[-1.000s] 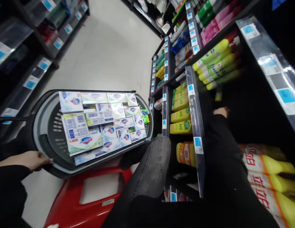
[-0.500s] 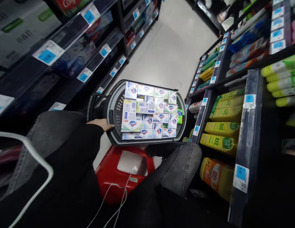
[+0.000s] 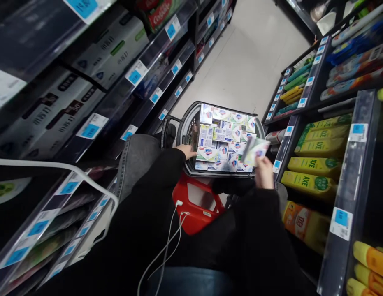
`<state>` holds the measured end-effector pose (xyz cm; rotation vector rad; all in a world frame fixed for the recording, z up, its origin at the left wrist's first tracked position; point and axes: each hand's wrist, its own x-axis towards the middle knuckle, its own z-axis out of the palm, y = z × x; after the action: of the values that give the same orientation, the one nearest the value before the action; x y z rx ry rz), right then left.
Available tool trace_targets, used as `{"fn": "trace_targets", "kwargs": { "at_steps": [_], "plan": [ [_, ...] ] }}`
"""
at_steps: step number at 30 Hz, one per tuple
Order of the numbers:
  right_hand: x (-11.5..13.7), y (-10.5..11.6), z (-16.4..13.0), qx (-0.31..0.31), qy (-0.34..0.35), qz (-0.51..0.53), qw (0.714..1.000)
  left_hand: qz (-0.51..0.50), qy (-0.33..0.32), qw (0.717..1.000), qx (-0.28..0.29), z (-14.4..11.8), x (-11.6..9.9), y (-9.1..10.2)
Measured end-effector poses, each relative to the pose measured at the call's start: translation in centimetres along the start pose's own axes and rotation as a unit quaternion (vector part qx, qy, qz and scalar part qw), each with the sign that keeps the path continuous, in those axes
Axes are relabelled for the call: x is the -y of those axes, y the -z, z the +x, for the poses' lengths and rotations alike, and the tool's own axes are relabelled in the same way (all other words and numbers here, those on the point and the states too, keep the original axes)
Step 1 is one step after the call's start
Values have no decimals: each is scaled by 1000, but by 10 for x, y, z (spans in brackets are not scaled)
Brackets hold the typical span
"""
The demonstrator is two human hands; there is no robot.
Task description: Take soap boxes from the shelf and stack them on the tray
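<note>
A grey shopping basket [image 3: 189,123] stands on a red stool [image 3: 197,205] in the aisle ahead, packed with several white soap boxes [image 3: 222,135]. My left hand [image 3: 187,151] rests on the basket's near left rim, fingers curled over the edge. My right hand [image 3: 264,169] is raised at the basket's near right corner, shut on one blurred white soap box [image 3: 256,149] held just above the rim. Both arms wear black sleeves.
Dark shelves line both sides of a pale floor [image 3: 249,65]. On the right stand yellow AXE bottles [image 3: 314,164] and orange bottles [image 3: 302,224]. The left shelves hold boxed goods [image 3: 111,45] behind blue price tags. A white cable [image 3: 169,242] hangs over my lap.
The view swung left and pulled back. My right hand came out of the right shelf to the basket with a soap box in it. My left hand stays on the rim.
</note>
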<state>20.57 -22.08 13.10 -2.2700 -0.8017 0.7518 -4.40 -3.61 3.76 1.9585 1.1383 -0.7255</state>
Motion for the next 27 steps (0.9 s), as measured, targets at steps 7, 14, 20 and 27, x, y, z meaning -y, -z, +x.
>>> {"fn": "trace_targets", "kwargs": {
  "at_steps": [7,14,20,27],
  "plan": [
    [-53,-77,34,69,-135,116,981,1,-29,999,41,14,-9,-15],
    [-74,-105,37,29,-66,66,995,8,-34,999,38,19,-14,-17],
    [-79,-113,40,4,-28,17,999,-14,-46,998,46,16,-12,-14],
    [-80,-115,40,14,-43,68,997,-152,-13,988,-37,18,-12,-25]
  ]
}}
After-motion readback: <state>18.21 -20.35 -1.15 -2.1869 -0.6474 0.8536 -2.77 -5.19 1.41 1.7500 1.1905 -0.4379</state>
